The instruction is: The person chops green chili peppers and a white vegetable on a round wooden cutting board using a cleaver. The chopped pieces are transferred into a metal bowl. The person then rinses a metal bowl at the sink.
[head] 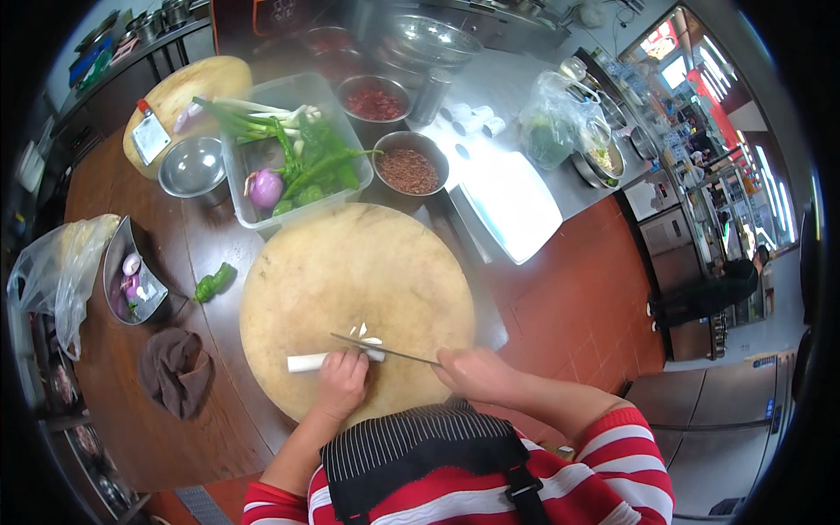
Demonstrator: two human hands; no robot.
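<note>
A round wooden chopping board (357, 269) lies before me. On it rests a white scallion stalk (304, 363), pressed down by the fingers of my left hand (344, 380). My right hand (476, 374) grips a knife (394, 352), seen nearly edge-on, whose blade crosses the stalk's right end. A few cut white slices (362, 330) lie just beyond the blade. The knife's handle is hidden inside my right fist.
Beyond the board stands a plastic tub (252, 187) of scallions, green peppers and a purple onion (266, 188). Near it are steel bowls (408, 172). To the left lie a green pepper (214, 283), a brown cloth (174, 371) and a cleaver (151, 138). A person (715, 292) stands far right.
</note>
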